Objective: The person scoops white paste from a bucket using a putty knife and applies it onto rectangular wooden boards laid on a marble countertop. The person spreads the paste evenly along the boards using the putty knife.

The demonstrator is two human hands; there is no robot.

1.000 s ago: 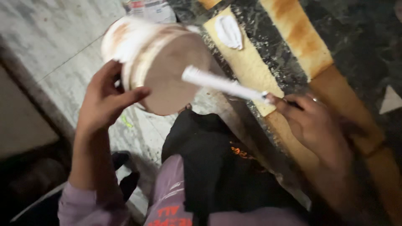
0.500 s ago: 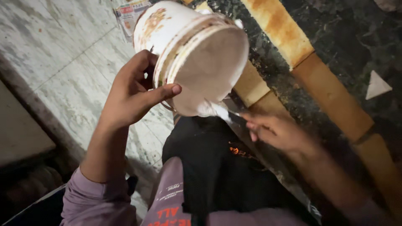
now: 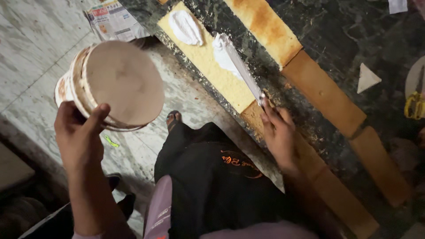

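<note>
The left hand point(image 3: 79, 137) is closed round the rim of a smeared white tub point(image 3: 110, 84), tipped sideways above the floor; it looks light but greasy, best gripped at that lip. The right hand point(image 3: 279, 132) is wrapped about a long spatula point(image 3: 241, 66), its stiff blade pressing soft cream point(image 3: 223, 55) onto the crumbly sponge strip point(image 3: 212, 66) on the dark surface point(image 3: 336, 40).

Yellow, perhaps scissors point(image 3: 415, 105), cropped at right edge

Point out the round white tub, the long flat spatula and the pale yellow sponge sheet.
Round white tub point(image 3: 118, 84), head view, its flat base.
Long flat spatula point(image 3: 241, 71), head view, mid-blade.
Pale yellow sponge sheet point(image 3: 208, 62), head view, bare top surface.
</note>
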